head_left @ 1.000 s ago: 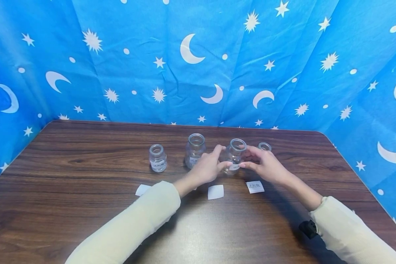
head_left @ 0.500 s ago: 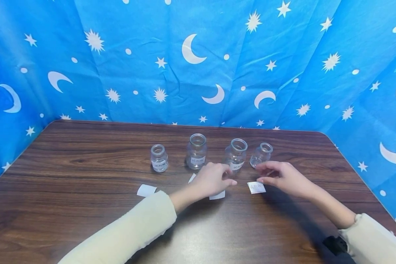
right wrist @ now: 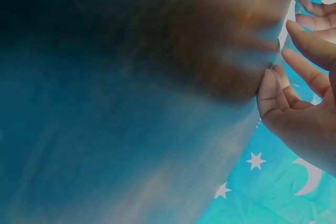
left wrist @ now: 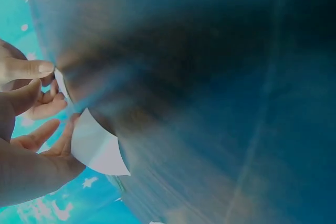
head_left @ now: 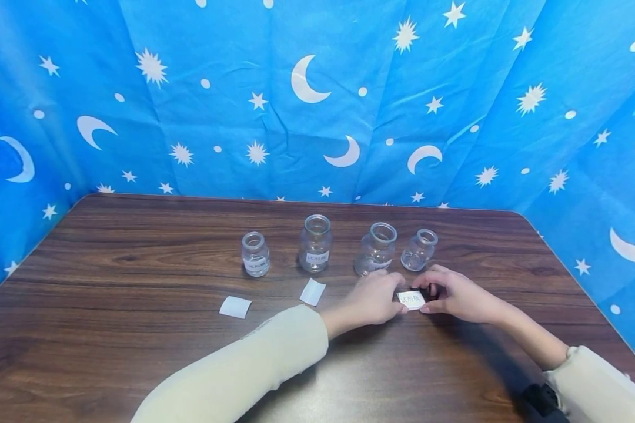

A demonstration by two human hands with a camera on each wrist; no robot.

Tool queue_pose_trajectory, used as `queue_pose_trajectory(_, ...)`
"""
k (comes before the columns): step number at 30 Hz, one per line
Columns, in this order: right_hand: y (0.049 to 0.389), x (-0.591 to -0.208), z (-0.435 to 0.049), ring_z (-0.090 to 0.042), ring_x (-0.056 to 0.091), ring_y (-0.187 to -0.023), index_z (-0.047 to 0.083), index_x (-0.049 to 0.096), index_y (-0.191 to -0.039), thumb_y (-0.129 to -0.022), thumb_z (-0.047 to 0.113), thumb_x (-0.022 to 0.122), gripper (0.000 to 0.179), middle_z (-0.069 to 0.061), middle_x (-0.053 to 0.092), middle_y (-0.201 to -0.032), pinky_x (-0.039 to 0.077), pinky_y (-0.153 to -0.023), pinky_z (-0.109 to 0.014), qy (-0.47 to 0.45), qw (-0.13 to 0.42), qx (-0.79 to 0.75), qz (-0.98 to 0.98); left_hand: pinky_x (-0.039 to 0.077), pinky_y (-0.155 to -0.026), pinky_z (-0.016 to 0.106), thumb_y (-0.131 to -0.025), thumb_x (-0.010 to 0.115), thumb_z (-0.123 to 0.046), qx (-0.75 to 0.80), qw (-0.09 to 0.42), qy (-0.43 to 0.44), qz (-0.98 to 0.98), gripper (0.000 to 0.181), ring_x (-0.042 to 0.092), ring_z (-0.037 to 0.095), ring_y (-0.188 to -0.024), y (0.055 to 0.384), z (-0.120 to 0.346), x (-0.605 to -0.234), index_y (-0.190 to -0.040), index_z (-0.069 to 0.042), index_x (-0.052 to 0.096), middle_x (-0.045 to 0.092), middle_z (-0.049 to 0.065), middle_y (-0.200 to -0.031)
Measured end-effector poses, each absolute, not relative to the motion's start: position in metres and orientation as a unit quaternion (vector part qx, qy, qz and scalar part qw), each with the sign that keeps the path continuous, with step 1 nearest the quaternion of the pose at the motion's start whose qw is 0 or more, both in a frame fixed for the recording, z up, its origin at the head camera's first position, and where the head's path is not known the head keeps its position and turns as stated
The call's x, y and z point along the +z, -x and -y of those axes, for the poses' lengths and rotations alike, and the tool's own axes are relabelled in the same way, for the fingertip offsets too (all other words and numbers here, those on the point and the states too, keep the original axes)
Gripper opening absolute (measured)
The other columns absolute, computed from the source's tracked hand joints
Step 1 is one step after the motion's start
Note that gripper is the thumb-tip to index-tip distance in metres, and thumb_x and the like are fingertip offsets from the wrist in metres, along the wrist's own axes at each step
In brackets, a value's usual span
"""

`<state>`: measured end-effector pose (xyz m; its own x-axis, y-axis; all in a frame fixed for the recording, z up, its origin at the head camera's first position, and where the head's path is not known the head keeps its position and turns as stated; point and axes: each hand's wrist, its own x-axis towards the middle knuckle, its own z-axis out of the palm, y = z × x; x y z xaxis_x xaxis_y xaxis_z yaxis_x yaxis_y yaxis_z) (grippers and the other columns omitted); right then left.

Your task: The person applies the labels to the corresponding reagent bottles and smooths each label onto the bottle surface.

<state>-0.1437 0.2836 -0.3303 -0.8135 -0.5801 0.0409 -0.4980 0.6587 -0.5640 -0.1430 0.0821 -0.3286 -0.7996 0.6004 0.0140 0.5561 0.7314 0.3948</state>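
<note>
A small white label (head_left: 411,300) with dark handwritten characters lies on the table, between both hands. My left hand (head_left: 374,296) pinches at its left side, the thumb at the near corner. On the opposite side, my right hand (head_left: 457,296) holds its edge with thumb and bent fingers. In the right wrist view the label (right wrist: 286,22) shows only as a thin strip between the fingertips. Behind the hands stand a wide clear glass bottle (head_left: 374,249), partly hidden, and a smaller glass bottle (head_left: 419,251) with no label visible. A white paper slip (left wrist: 97,148) lies by the left hand.
Farther left are a tall labelled glass bottle (head_left: 315,241) and a small labelled glass bottle (head_left: 255,255). Two blank paper slips lie in front, one slip (head_left: 313,292) near the left sleeve, another slip (head_left: 235,306) farther left. A blue star-patterned cloth (head_left: 211,117) hangs behind the brown table (head_left: 137,282).
Both hands have let go of the wide bottle, which stands behind them. They have come down to the written label, the left hand moving right, the right hand towards the near side.
</note>
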Motion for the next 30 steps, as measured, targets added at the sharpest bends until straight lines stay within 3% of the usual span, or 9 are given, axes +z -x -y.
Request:
queue_pose_trajectory(7,0.144,-0.333,-0.283,-0.012,0.042,-0.071,0.006,0.06,-0.095,-0.073,0.008,0.075,0.027,0.001,0.043,-0.082,0.04,-0.056,-0.022,0.301,0.064,-0.283,-0.908,0.038,-0.061,0.019,-0.077,0.072,-0.032,0.146,0.06,-0.325,-0.933,0.031,0.048,0.007,-0.075,0.146,-0.089,-0.331,-0.102,-0.015,0.062,0.053,-0.005,-0.082)
queue_pose_trajectory(14,0.143,-0.337,-0.282,-0.011,0.042,-0.068,0.01,0.058,-0.088,-0.071,0.005,0.076,0.025,0.003,0.042,-0.079,0.039,-0.054,-0.022,0.329,0.025,-0.277,-0.902,0.04,-0.063,0.02,-0.077,0.072,-0.032,0.133,0.059,-0.327,-0.934,0.029,0.049,0.008,-0.079,0.148,-0.092,-0.334,-0.099,-0.016,0.062,0.053,-0.004,-0.086)
queue_pose_trajectory(30,0.141,-0.339,-0.282,-0.009,0.041,-0.068,0.011,0.057,-0.087,-0.072,0.007,0.076,0.024,0.004,0.042,-0.078,0.04,-0.054,-0.024,0.325,0.023,-0.274,-0.905,0.039,-0.06,0.019,-0.078,0.071,-0.033,0.117,0.062,-0.333,-0.934,0.024,0.049,0.008,-0.073,0.148,-0.094,-0.337,-0.091,-0.018,0.057,0.047,-0.005,-0.082)
